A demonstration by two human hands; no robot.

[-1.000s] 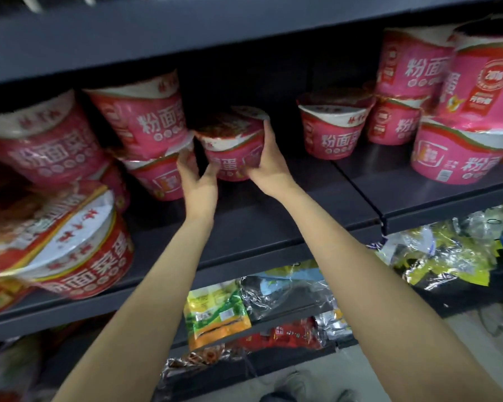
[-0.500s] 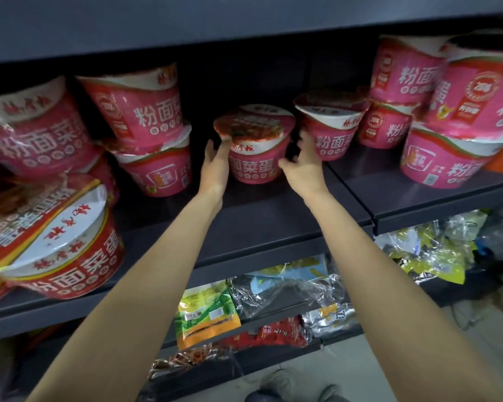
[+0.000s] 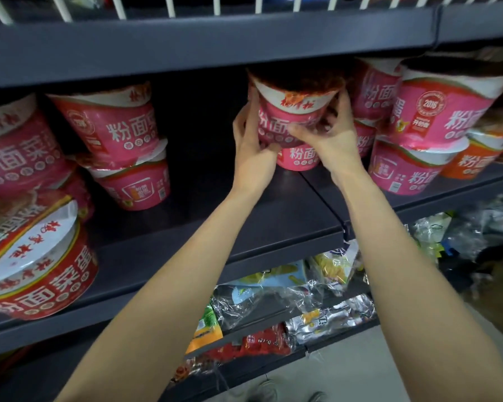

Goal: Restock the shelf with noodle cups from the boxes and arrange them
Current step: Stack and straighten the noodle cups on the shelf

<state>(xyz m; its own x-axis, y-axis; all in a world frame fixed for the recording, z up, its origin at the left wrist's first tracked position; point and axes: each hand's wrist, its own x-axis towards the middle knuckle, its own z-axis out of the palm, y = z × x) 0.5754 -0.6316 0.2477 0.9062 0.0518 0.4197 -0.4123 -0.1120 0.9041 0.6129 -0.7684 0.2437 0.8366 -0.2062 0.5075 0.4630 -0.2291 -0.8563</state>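
Fingers of left hand (image 3: 251,149) and right hand (image 3: 331,140) curl round glossy pink tapered noodle cup (image 3: 295,111), raised at 12 o'clock over another cup (image 3: 298,159) on matte grey shelf (image 3: 273,216); lid in shadow, label blurred

Glossy noodle cup (image 3: 291,123), matt metal shelf (image 3: 273,221)

Dark metal shelving (image 3: 288,224) (white wire rack (image 3: 169,5) above) stands on pale floor (image 3: 346,378).
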